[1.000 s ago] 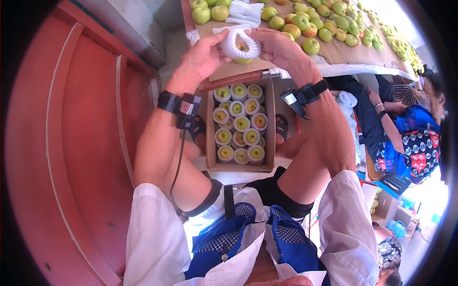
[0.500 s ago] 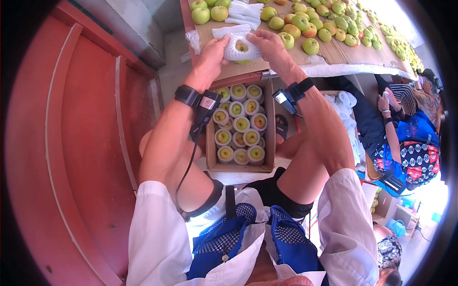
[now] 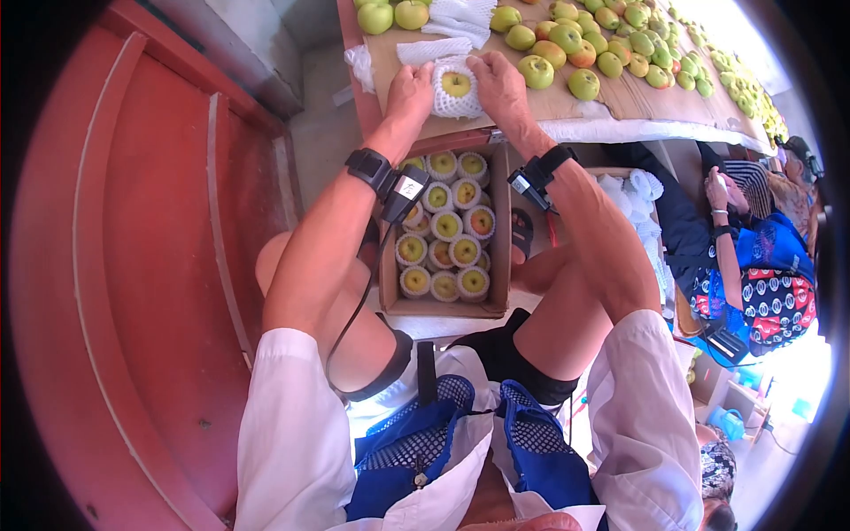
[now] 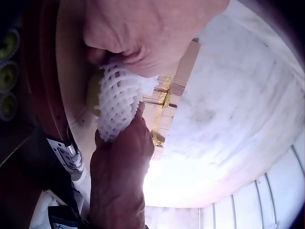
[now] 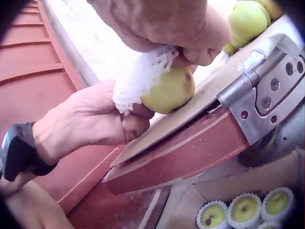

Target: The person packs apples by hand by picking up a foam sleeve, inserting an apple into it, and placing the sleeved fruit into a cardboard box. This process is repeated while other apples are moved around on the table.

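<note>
A yellow-green apple point(image 3: 456, 84) sits at the table's near edge, partly inside a white foam net sleeve point(image 3: 455, 108). My left hand point(image 3: 410, 96) pinches the sleeve at its left side. On the opposite side my right hand point(image 3: 502, 88) grips the sleeve's edge with curled fingers. In the right wrist view the bare lower part of the apple point(image 5: 175, 90) shows out of the net point(image 5: 138, 81), between both hands. The left wrist view has the mesh point(image 4: 118, 98) stretched over the fruit.
An open carton point(image 3: 500, 239) of sleeved apples stands between the knees. Loose apples point(image 3: 567, 40) and flat foam sleeves point(image 3: 434, 50) lie on the cardboard-covered table point(image 3: 540, 115). A red door point(image 3: 142, 248) is at left; another person point(image 3: 761, 257) sits at right, near a box of foam sleeves point(image 3: 642, 212).
The sleeve's opening has been drawn over the apple, which now stands upright with its top showing through. Both hands have come closer together around it. The view has shifted slightly.
</note>
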Demonstrator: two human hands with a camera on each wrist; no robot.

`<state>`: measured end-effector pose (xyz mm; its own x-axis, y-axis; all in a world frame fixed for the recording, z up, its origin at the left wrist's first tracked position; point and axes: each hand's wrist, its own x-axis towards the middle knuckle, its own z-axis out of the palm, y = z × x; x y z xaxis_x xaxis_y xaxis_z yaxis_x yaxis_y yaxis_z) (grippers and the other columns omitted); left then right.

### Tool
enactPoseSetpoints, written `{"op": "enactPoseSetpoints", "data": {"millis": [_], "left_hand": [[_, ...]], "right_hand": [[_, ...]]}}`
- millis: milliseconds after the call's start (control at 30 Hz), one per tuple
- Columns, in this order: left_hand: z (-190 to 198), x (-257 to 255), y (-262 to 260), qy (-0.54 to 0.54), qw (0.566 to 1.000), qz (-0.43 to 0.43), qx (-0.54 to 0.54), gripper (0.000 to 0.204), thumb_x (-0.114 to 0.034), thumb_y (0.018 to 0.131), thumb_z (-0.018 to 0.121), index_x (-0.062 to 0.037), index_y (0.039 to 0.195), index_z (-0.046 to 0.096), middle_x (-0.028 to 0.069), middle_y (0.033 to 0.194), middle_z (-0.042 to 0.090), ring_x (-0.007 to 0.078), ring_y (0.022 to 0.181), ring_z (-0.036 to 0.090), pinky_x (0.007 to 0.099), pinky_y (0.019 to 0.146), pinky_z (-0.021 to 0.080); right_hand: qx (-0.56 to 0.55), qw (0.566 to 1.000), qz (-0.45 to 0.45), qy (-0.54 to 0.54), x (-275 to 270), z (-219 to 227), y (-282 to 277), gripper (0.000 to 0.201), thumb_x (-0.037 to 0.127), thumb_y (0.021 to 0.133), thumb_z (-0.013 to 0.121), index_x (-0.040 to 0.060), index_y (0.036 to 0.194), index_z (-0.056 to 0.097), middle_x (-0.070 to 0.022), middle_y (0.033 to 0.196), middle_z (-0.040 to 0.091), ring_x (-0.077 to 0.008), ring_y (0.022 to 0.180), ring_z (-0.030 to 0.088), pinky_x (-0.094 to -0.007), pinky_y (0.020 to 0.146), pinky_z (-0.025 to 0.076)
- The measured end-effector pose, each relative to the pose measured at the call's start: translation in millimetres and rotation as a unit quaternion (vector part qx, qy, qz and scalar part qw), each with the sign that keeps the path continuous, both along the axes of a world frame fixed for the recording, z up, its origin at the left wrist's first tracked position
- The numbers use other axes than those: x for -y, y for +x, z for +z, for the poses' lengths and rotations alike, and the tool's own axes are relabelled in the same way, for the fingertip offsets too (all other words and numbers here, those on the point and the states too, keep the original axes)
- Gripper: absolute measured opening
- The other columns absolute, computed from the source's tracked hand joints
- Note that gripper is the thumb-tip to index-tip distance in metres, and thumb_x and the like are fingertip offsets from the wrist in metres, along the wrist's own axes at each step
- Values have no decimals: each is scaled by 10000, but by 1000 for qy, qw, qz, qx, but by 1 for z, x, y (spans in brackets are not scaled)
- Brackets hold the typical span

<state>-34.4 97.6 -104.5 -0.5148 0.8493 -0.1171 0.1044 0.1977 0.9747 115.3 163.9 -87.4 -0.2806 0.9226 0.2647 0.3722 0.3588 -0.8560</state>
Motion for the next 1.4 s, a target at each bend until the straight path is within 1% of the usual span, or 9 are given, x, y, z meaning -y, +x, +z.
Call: {"op": "enactPoseSetpoints", "data": {"millis": [100,233,500,733,933,1033,1200,1300,1400], "left_hand": [[6,3,7,18,999,25,11,420,-355,1023,544,50,1104,618,170,979,693,238,887,657,377,793,509],[-2,-1,6,24,998,47,18,392,-331,1021,555,51,1074,627,173,965,695,236,874,659,377,778,508],[-10,-5,7,32,996,80,18,359,-314,1006,589,41,1037,640,151,908,697,224,828,656,385,759,509],[15,5,19,-15,994,101,37,284,-265,998,607,9,1060,646,119,869,687,185,696,644,347,576,505],[15,8,20,-17,995,98,28,264,-241,993,609,14,1054,639,121,864,687,197,665,651,351,540,515],[13,8,21,-10,995,104,-2,265,-239,989,610,20,1041,639,131,871,690,215,670,661,358,543,525],[9,5,23,-1,991,132,-12,270,-233,977,619,36,999,640,153,881,694,235,709,676,368,549,530],[5,3,22,15,991,134,17,275,-224,968,627,48,999,645,160,889,698,241,765,684,383,627,540],[-8,-3,18,42,988,145,-20,269,-212,966,625,52,1012,651,166,912,702,238,835,683,380,743,529]], "right_hand": [[-34,999,3,-24,-4,-6,0,365,326,940,647,-22,1046,674,-208,891,716,-329,841,692,-390,808,526],[-73,996,-4,-55,-7,-15,-2,365,325,936,660,-29,1022,687,-192,859,716,-272,801,684,-371,786,526],[-80,993,-7,-85,-17,-30,-1,401,336,933,656,-54,1019,690,-208,853,715,-274,809,691,-374,785,528],[-51,987,-48,-142,-26,-41,-6,386,331,926,659,-45,1008,701,-200,842,717,-277,808,698,-379,783,535],[-35,984,-65,-164,-20,-31,-7,366,309,916,675,-42,1017,705,-224,874,725,-320,857,713,-398,808,540],[53,992,-67,-96,-13,-18,-4,362,305,916,669,-39,1023,709,-248,927,726,-369,912,713,-418,839,539],[36,986,-91,-138,-7,-16,-2,367,307,910,668,-37,1029,714,-262,968,720,-396,958,701,-434,871,533],[21,981,-105,-164,-13,-27,-6,366,305,908,671,-38,1030,713,-259,959,720,-386,960,702,-434,869,531],[-9,978,-108,-179,-11,-22,-7,359,293,909,671,-42,1030,711,-254,944,720,-372,949,705,-432,859,528]]}}
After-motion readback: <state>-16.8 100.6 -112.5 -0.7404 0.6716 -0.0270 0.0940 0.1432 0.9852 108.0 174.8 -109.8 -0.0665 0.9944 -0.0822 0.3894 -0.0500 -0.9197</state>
